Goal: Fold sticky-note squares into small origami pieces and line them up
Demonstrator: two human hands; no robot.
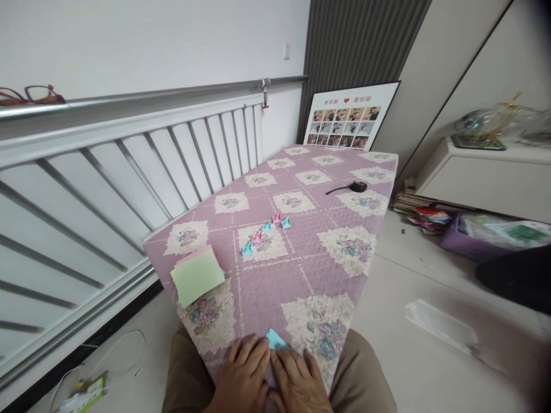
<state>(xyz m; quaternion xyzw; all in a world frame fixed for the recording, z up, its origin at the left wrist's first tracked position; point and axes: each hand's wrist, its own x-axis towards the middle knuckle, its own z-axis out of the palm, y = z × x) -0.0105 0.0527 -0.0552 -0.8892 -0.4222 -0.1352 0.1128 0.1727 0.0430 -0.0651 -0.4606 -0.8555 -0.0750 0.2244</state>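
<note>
A small folded piece of light-blue paper (pixel 276 339) lies on the tablecloth near the close edge of the table. My left hand (pixel 244 373) presses on its left side, the fingers close together. From the right, my right hand (pixel 299 376) bears down on the same paper with bent fingers. Both thumbs meet low between the hands, and much of the paper is covered by the fingers. Farther up the table sits a short slanting row of several small folded paper pieces, blue (pixel 247 248) and pink (pixel 257 237). To the left rests a stack of square paper sheets (pixel 198 278), pale green on top.
A purple flowered tablecloth (pixel 262 292) covers the table. A black tape measure (pixel 358 186) lies toward the far right. White railing (pixel 172 172) runs along the left side. A photo board (pixel 348 117) leans behind the table. On the right floor stands a purple bin (pixel 462 244).
</note>
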